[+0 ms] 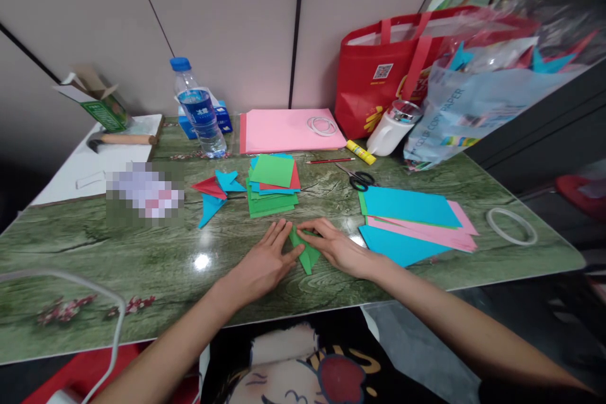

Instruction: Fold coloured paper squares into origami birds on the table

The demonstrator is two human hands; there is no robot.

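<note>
A small piece of green folded paper (308, 259) lies on the table between my two hands, its narrow point toward me. My left hand (267, 259) rests flat at its left side, fingers stretched out and thumb pressing on the paper. From the right, my right hand (343, 249) has its fingers together and bent over the paper's upper part, gripping it there; its fingertips partly hide the folds. Just beyond my hands sits a stack of green, blue and red paper squares (272, 180). Left of the stack are folded blue and red paper pieces (213, 192).
Scissors (360, 180), a pencil (330, 161) and a yellow glue stick (360, 152) lie behind. Blue and pink sheets (409, 208) and a white tape ring (511, 227) are at right. A water bottle (201, 113), hammer (120, 139), red bag (364, 76) and white mug (391, 131) stand farther back.
</note>
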